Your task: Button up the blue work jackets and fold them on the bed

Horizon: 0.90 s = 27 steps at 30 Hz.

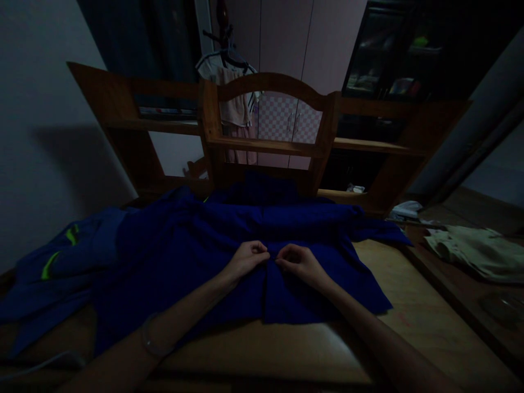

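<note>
In the head view, a deep blue shirt [229, 232] lies spread across the middle of a pale wooden surface [295, 349], its hem toward the near side and one sleeve reaching out to the right. A slit-like opening runs up from the near hem between the two hands. The left hand [250, 258] has thumb and finger pinched together on the cloth at the left of that opening; the right hand [301, 262] pinches just beside it on the right, fingertips nearly meeting the other's. Whatever small part lies between them is too dark to make out.

The shirt looks soft and fairly light, probably woven cloth that creases and slumps rather than holding a shape, with no sign of being fragile or very slippery. Loose folds gather toward the far side, so a pull on one spot would likely drag wrinkles along with it. The edges of the opening seem the best place for a fingertip pinch; for lifting or straightening, the hem corners or the shoulders should serve better. On the left, a duller blue garment [102, 232] with yellow stripes lies against it and could snag along.
</note>
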Motion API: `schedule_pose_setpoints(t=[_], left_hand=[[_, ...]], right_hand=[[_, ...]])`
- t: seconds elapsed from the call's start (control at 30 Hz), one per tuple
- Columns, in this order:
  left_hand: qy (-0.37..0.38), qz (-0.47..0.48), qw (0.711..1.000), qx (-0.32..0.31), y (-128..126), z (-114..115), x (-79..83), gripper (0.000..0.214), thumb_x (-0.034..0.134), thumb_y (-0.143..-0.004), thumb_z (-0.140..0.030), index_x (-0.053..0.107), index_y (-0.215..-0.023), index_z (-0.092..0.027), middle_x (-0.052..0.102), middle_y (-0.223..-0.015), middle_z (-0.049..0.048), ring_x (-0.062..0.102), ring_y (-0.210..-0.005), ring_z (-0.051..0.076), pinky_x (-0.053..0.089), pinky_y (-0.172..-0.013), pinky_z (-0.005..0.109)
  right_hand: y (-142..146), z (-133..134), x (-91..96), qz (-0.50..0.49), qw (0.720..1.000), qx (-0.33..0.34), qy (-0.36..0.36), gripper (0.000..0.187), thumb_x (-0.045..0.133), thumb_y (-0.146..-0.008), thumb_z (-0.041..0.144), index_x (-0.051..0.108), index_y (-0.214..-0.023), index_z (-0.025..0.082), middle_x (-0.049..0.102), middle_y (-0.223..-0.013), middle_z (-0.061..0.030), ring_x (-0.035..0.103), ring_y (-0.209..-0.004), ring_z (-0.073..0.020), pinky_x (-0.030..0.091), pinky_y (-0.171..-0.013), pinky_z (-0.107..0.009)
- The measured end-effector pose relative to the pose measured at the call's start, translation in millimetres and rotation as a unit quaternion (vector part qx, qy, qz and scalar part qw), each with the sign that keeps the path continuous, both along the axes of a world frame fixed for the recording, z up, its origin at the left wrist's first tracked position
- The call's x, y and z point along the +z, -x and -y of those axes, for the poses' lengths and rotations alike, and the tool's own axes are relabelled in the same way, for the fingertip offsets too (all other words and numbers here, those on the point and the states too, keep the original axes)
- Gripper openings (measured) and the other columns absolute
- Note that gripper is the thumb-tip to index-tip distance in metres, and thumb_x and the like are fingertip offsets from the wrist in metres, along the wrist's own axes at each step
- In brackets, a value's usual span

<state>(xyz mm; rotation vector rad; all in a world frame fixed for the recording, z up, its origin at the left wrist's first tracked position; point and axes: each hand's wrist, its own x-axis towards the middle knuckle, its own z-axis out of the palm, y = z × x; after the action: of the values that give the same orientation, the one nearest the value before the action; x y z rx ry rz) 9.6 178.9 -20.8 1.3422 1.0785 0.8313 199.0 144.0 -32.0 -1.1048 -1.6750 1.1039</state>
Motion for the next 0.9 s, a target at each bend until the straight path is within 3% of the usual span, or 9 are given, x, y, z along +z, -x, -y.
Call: schedule_pose_setpoints(t=[0.13, 0.3, 0.5, 0.67, 0.77, 0.9], left_hand=[[0.004, -0.010, 1.000, -0.008, 1, -2, 3.2, 0.021, 0.070, -0.060, -0.025, 0.058, -0.072, -0.012, 0.054, -0.054, -0.0045, 0.045, -0.047, 0.006, 0.031, -0.047, 0.018], [0.007, 0.008, 0.999, -0.033, 1, -4, 2.5, 0.021, 0.071, -0.060, -0.026, 0.059, -0.071, -0.012, 0.057, -0.054, -0.0029, 0.051, -0.048, 0.008, 0.035, -0.049, 0.019], [0.002, 0.005, 0.998, -0.058, 0, -4, -2.4, 0.021, 0.070, -0.063, -0.024, 0.059, -0.075, -0.012, 0.062, -0.061, 0.0006, 0.059, -0.054, 0.011, 0.042, -0.054, 0.021], [-0.060, -0.005, 0.995, -0.082, 0, -3, 0.0, 0.016, 0.066, -0.065, -0.022, 0.055, -0.073, -0.014, 0.059, -0.062, -0.0021, 0.057, -0.056, 0.010, 0.043, -0.055, 0.021], [-0.105, -0.015, 0.990, -0.093, 0, -1, 1.1, 0.015, 0.064, -0.068, -0.023, 0.056, -0.077, -0.014, 0.059, -0.065, -0.0021, 0.058, -0.060, 0.011, 0.044, -0.059, 0.021], [-0.148, -0.029, 0.984, -0.098, -1, 0, -1.6, 0.015, 0.063, -0.070, -0.024, 0.058, -0.080, -0.015, 0.060, -0.070, -0.0013, 0.057, -0.064, 0.011, 0.044, -0.060, 0.021]], right_hand=[[1, 5, 3.9, 0.101, 0.988, -0.050, -0.103, 0.022, 0.062, -0.083, 0.039, 0.061, -0.088, 0.017, 0.062, -0.074, -0.0002, 0.057, -0.065, -0.0120, 0.043, -0.058, -0.021], [2, 10, 9.7, 0.247, 0.937, -0.076, -0.235, 0.014, 0.057, -0.088, 0.031, 0.060, -0.096, 0.020, 0.063, -0.089, -0.0037, 0.059, -0.078, -0.0150, 0.044, -0.069, -0.025], [6, 15, 13.2, 0.377, 0.877, -0.062, -0.293, 0.020, 0.040, -0.096, 0.025, 0.059, -0.100, 0.021, 0.062, -0.089, -0.0057, 0.059, -0.078, -0.0149, 0.040, -0.064, -0.024], [8, 19, 22.2, 0.431, 0.840, -0.062, -0.324, 0.018, 0.040, -0.094, 0.021, 0.057, -0.089, 0.019, 0.059, -0.082, -0.0040, 0.055, -0.069, -0.0129, 0.031, -0.055, -0.025], [6, 20, 26.5, 0.438, 0.833, -0.054, -0.334, 0.016, 0.041, -0.093, 0.020, 0.054, -0.084, 0.019, 0.057, -0.078, -0.0033, 0.053, -0.067, -0.0126, 0.028, -0.055, -0.026], [2, 20, 28.6, 0.410, 0.857, -0.028, -0.310, 0.012, 0.041, -0.092, 0.019, 0.052, -0.087, 0.019, 0.057, -0.081, -0.0036, 0.052, -0.067, -0.0127, 0.030, -0.057, -0.026]])
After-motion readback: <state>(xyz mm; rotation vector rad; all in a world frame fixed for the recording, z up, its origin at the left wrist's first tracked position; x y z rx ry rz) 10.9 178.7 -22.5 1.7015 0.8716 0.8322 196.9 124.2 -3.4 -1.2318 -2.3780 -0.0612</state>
